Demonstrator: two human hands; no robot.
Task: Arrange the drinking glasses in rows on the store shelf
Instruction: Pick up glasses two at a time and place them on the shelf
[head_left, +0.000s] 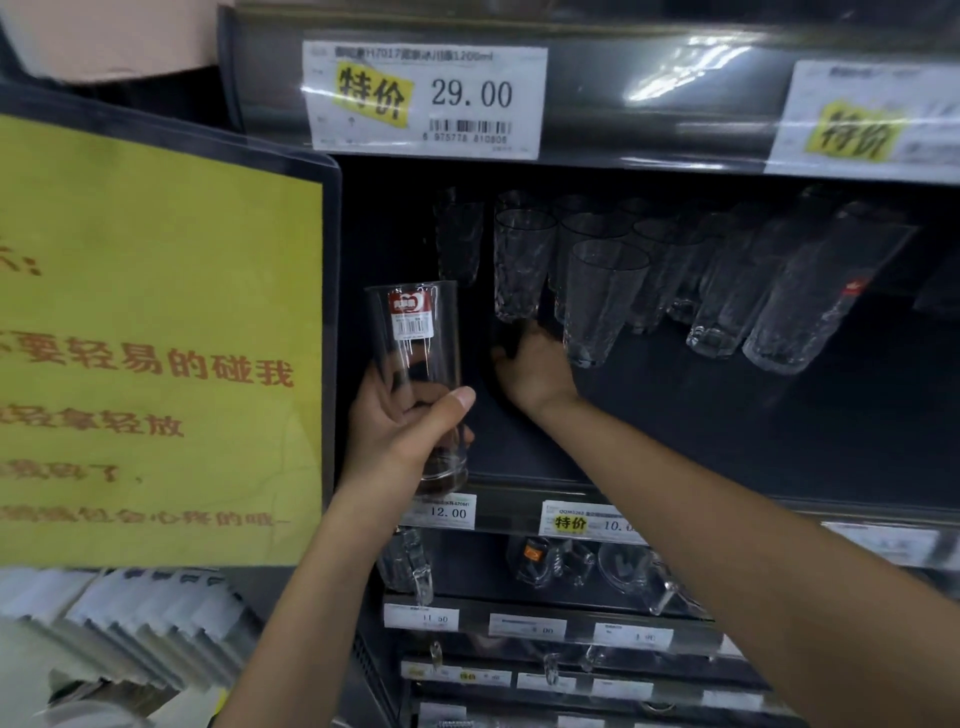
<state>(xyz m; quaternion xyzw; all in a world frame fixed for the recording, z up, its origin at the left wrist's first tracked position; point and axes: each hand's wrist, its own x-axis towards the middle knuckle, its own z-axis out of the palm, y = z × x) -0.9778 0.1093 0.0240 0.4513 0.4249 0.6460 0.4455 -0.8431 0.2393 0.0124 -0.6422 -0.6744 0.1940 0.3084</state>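
My left hand (410, 421) grips a tall smooth clear glass (415, 353) with a red label and holds it upright in front of the shelf's left end. My right hand (532, 371) reaches into the dark shelf (727, 431), and its thumb and fingers curl at the base of a textured glass (522, 260). Beside it another textured glass (600, 301) stands nearest the front, with several more behind. Further right stand tall smooth glasses (810, 296), one with a red mark.
A yellow warning sign (156, 338) in a plastic sleeve hangs at the shelf's left side. The upper shelf edge carries a price tag (423, 98). Price labels (447, 512) line the front edge. Lower shelves hold glass mugs (410, 564).
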